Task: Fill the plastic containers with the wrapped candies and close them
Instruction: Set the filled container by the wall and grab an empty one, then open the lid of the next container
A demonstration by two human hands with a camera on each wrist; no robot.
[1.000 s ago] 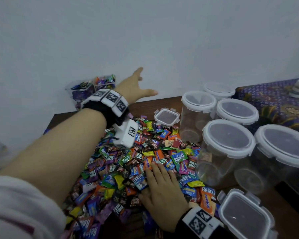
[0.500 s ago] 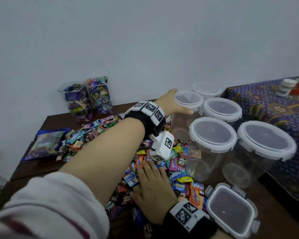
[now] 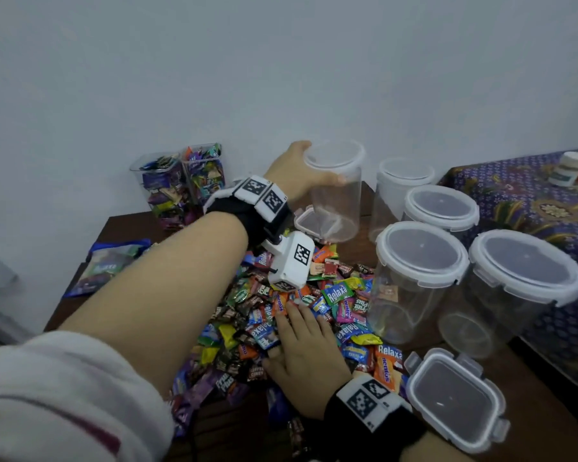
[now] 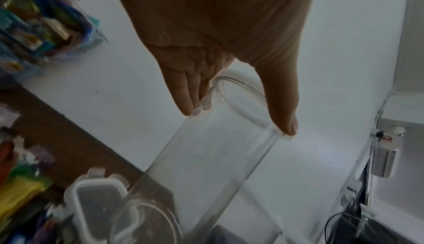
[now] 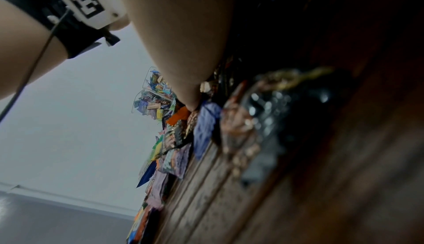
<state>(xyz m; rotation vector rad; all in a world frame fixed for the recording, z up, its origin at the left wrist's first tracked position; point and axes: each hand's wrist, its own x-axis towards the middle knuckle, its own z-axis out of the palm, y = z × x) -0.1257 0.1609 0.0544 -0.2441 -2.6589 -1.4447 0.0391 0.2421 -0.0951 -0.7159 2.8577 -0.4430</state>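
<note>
Head view: a clear jar [image 3: 336, 191] with no lid is held up off the desk [image 3: 544, 425] by the left hand [image 3: 296, 175], fingers and thumb wrapped round it just under the rim. It's tipped a bit and sits above the far edge of the candy pile [image 3: 314, 305], near the closed jars [image 3: 421, 281] at the right. The right hand [image 3: 306, 345] is laid flat on the pile, fingers straight, nothing gripped as far as can be seen.

Handling guess: thin, stiff, smooth plastic, very light while empty, so it could be squeezed out of round or slip if pinched only at the lip. A hold lower on the wall is probably safer once candy is added and weight builds up. The wrapped candies look light and slidey, best scooped rather than picked singly.

Left wrist view gives what the head cam doesn't: the thumb tip [image 4: 285, 123] pressed on the rim and the fingertips [image 4: 190, 103] on the opposite side, plus a small clip lid [image 4: 91, 195] below. Right wrist view is dark and low, mostly wrappers [image 5: 174, 139] edge-on and the two filled tubs [image 5: 156, 94] far back; the fingers can't be made out there.
</note>
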